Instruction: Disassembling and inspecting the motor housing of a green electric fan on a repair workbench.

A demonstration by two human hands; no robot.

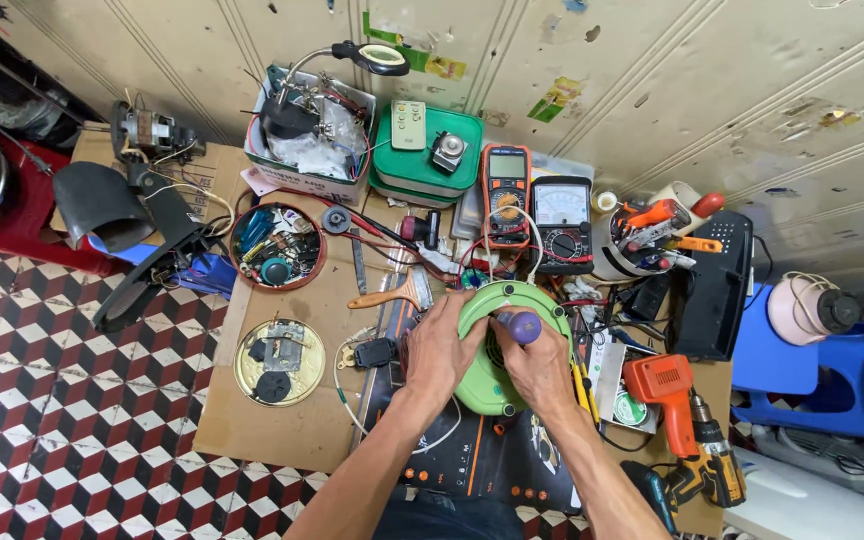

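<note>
Cardboard-covered bench [292,420] over checkered floor tiles [62,400], your left hand [439,350] clasping the round green casing [492,320] at centre, your right hand [537,365] gripping a purple-handled screwdriver [522,325] on it, multimeters [537,205] behind, orange drill [687,415] crowding your right.

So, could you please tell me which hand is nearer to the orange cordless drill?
Right. The right hand, gripping a purple-handled screwdriver, lies beside the drill; the left hand is further away.

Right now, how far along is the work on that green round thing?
Parts already lie out in the gold lid. The left hand steadies the green round housing on the black mat while the right hand holds a purple-handled screwdriver in its centre. Whether it is opening or closing, the view cannot settle.
</note>
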